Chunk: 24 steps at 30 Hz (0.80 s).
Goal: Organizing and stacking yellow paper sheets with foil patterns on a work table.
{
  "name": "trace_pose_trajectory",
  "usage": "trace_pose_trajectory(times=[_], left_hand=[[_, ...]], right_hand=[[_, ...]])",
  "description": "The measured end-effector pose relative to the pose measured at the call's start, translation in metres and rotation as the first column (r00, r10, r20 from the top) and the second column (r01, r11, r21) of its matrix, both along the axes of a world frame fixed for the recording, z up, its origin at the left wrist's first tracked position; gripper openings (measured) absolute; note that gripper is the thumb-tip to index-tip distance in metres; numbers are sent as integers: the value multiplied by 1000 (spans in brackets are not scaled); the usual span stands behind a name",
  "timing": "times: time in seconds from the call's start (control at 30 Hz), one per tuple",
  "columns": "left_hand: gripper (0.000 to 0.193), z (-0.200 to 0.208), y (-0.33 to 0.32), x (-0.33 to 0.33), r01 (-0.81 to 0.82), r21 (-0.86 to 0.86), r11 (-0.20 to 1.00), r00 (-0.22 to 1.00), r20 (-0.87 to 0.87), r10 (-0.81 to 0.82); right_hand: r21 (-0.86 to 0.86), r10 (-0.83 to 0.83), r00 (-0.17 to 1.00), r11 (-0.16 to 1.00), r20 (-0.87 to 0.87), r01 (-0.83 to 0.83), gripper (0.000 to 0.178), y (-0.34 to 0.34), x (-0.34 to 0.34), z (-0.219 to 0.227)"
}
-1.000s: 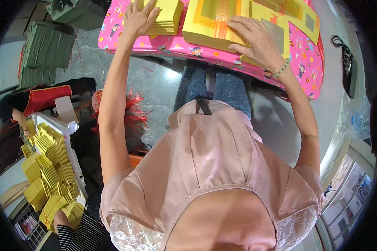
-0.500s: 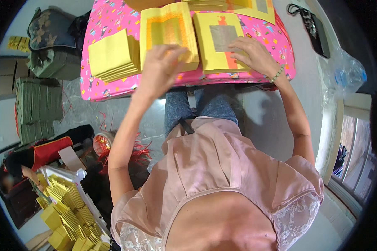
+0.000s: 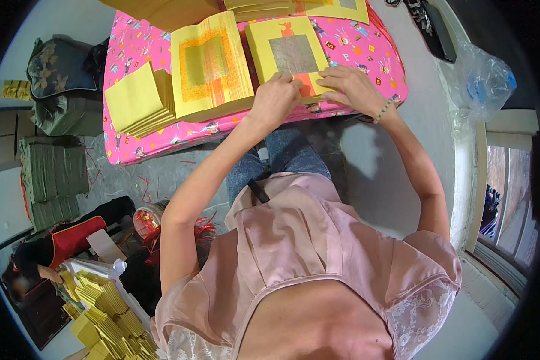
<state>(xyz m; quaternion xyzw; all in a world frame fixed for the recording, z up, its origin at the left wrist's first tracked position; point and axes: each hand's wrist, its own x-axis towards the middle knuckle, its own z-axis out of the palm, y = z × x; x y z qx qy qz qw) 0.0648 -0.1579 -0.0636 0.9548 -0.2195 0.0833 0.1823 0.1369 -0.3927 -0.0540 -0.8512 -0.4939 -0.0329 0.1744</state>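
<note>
A yellow joss paper sheet [image 3: 294,54] with a silver square and an orange-red stripe lies in front of me, its near edge folded up. My left hand [image 3: 276,99] pinches the left end of that edge, its fingers closed. At the right end, my right hand [image 3: 354,90] holds the same edge between fingers and thumb. Left of the sheet is a thick stack of yellow papers [image 3: 213,60] with orange-bordered squares. Further left leans a pile of folded yellow papers [image 3: 137,99].
Everything lies on a pink patterned cover [image 3: 372,60]. More yellow papers [image 3: 258,7] sit at the far edge. Green bundles [image 3: 53,168] stand at left. At lower left, another person's hand [image 3: 51,275] is beside heaped yellow packets [image 3: 111,306]. A clear plastic bag [image 3: 483,84] is at right.
My left hand has moved right, from over the orange-bordered stack to the silver-square sheet. The sheet's near edge, flat before, is now folded up between both hands. The view has shifted slightly.
</note>
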Motion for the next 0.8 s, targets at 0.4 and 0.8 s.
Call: trace_pose_trajectory(times=[0.4, 0.8], left_hand=[[15, 16, 6, 11, -70, -191, 979, 973, -229, 24], [10, 35, 13, 26, -122, -275, 954, 888, -460, -19]], right_hand=[[186, 43, 917, 982, -396, 35, 15, 0, 15, -2], [163, 102, 845, 986, -524, -18, 15, 7, 35, 11]])
